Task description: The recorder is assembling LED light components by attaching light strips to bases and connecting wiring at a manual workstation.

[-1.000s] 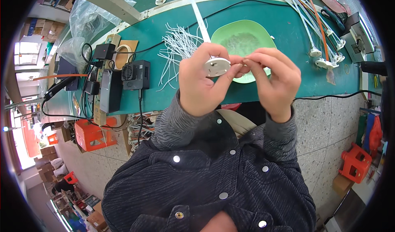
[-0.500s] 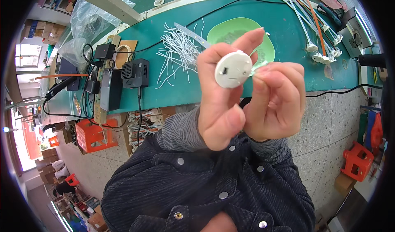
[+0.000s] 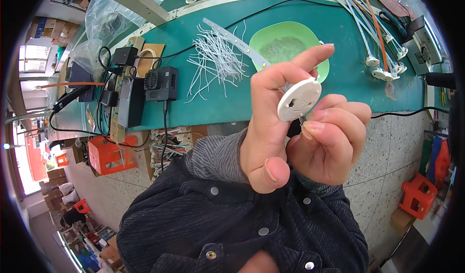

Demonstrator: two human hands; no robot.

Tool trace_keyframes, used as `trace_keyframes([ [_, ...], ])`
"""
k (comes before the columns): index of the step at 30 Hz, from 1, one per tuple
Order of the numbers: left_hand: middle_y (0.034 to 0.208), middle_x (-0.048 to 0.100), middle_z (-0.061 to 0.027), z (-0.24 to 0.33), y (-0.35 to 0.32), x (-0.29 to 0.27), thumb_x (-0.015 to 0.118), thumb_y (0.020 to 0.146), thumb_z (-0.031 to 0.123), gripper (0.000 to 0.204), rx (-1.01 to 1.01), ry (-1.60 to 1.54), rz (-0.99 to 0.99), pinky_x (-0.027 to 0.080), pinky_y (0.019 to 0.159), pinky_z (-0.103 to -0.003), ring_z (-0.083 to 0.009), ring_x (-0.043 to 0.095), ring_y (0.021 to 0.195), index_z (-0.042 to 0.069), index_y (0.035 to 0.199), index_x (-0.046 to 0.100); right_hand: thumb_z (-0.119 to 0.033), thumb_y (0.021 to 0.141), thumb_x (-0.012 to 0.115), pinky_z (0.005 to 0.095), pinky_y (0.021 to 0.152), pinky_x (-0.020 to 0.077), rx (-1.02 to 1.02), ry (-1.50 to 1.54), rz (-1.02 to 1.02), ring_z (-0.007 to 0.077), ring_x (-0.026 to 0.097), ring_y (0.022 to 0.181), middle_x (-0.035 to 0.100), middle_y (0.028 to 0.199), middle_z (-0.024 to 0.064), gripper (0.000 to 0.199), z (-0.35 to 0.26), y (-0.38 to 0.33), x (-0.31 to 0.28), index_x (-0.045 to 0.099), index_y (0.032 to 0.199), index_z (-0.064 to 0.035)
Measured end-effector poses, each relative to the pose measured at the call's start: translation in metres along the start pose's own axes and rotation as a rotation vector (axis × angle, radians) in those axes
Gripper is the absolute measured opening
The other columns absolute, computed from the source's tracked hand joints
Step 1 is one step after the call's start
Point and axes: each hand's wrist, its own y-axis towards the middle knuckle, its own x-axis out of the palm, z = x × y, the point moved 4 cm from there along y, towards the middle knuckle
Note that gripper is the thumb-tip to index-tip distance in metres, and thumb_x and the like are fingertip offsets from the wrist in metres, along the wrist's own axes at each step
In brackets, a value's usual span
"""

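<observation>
My left hand [image 3: 269, 123] is closed round a white round plastic disc [image 3: 299, 100], which has a dark rectangular slot and small holes in its tilted face. Its index finger is stretched out beyond the disc. A narrow white LED strip [image 3: 237, 42] with small yellow chips runs up and left from behind this hand; whether it joins the disc is hidden. At the disc's lower edge, my right hand [image 3: 334, 142] pinches a small greyish piece [image 3: 302, 119] between thumb and index finger, too small to name.
A green bowl [image 3: 317, 72] with fine clear bits stands behind my hands on the green table [image 3: 208, 113]. Left of it lies a pile of thin white wires [image 3: 218, 60]. Black power adapters [image 3: 161, 83] and cables sit farther left. Several disc-ended strips [image 3: 371, 61] lie at the right.
Both hands and the disc have shifted right and slightly down. The disc has tilted, and the right fingertips have moved from its right edge to its lower edge. More of the LED strip shows.
</observation>
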Motion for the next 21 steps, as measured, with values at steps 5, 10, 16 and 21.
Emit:
trace_keyframes([
  [5,0.14,0.023,-0.0428,-0.001,-0.001,-0.003,0.054,0.083,0.07,0.101,-0.045,-0.032,0.014,0.012,0.114,-0.044,-0.0313,0.036,0.128,-0.009,0.133,0.018,-0.001,0.077,0.071,0.027,0.05,0.0452,0.034,0.071,0.031,0.0204,0.05,0.073,0.059,0.09,0.0096,0.017,0.002,-0.005,0.0,0.061,0.091,-0.003],
  [10,0.138,0.025,-0.0427,-0.003,0.001,0.004,0.054,0.081,0.073,0.105,0.071,-0.074,-0.101,0.016,0.113,-0.044,-0.0289,0.042,0.119,-0.01,0.133,0.016,0.008,0.063,0.076,0.025,0.049,0.0444,0.091,0.118,0.105,0.0191,0.051,0.074,0.062,0.094,0.0072,0.036,0.001,-0.006,0.001,0.066,0.095,-0.0044],
  [16,0.138,0.029,-0.0386,0.002,-0.001,0.01,0.053,0.074,0.084,0.115,-0.04,-0.092,0.029,0.034,0.101,-0.037,-0.0175,0.048,0.098,-0.009,0.132,0.018,0.0,0.084,0.07,0.0235,0.046,0.038,0.018,-0.036,-0.007,0.018,0.046,0.069,0.057,0.084,0.0124,0.013,-0.003,0.002,0.001,0.059,0.091,-0.0001],
  [21,0.141,0.031,-0.034,-0.005,-0.013,0.012,0.052,0.07,0.087,0.118,-0.085,-0.31,0.065,0.04,0.091,-0.025,-0.0127,0.045,0.093,-0.008,0.132,0.019,0.005,0.078,0.073,0.0232,0.047,0.0376,-0.092,0.055,0.073,0.0191,0.048,0.068,0.059,0.086,0.0129,0.017,0.0,-0.008,0.002,0.06,0.088,0.0003],
])
